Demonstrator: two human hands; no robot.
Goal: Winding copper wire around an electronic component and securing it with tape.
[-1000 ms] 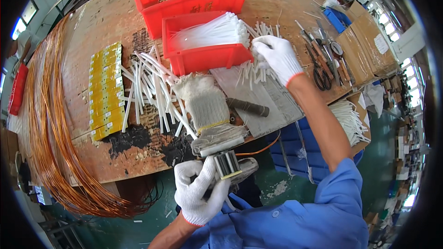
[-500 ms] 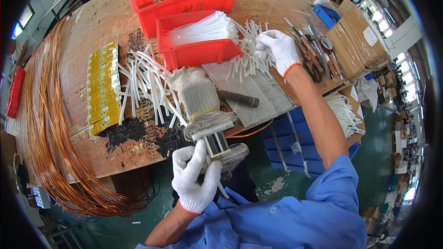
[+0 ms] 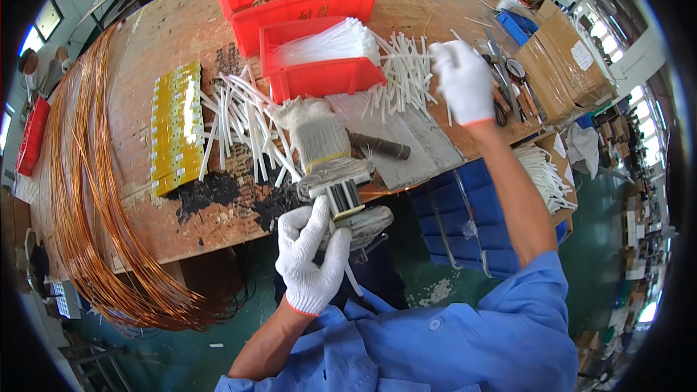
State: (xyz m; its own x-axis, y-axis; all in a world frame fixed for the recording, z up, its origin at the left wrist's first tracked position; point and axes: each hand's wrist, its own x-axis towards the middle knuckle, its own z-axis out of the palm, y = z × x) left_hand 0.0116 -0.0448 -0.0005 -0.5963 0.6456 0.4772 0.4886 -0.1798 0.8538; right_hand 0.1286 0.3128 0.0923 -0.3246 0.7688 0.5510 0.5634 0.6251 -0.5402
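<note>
My left hand [image 3: 312, 254], in a white knit glove, is at a small coil former [image 3: 344, 197] with dark bars and pale end plates. Its index finger and thumb close around a thin white strip [image 3: 353, 279] that hangs down beside the former. The former sits in a clamp-like holder padded with worn grey cloth [image 3: 319, 134] at the bench edge. My right hand [image 3: 465, 81], also gloved, is raised at the right of a pile of short white tubes [image 3: 406, 76]. Motion smears its fingers, so whatever they hold cannot be made out.
A red bin [image 3: 327, 78] holds white zip ties; behind it, another red bin [image 3: 301, 18] holds thin rods. Yellow taped pieces [image 3: 178, 131] and copper wire [image 3: 87, 196] lie left. Hand tools [image 3: 515, 80] and a cardboard box [image 3: 566, 65] are right, above a blue crate [image 3: 457, 225].
My right hand has moved slightly right, away from the white tube pile, and is now blurred. My left hand stays at the former. The whole view has shifted a little.
</note>
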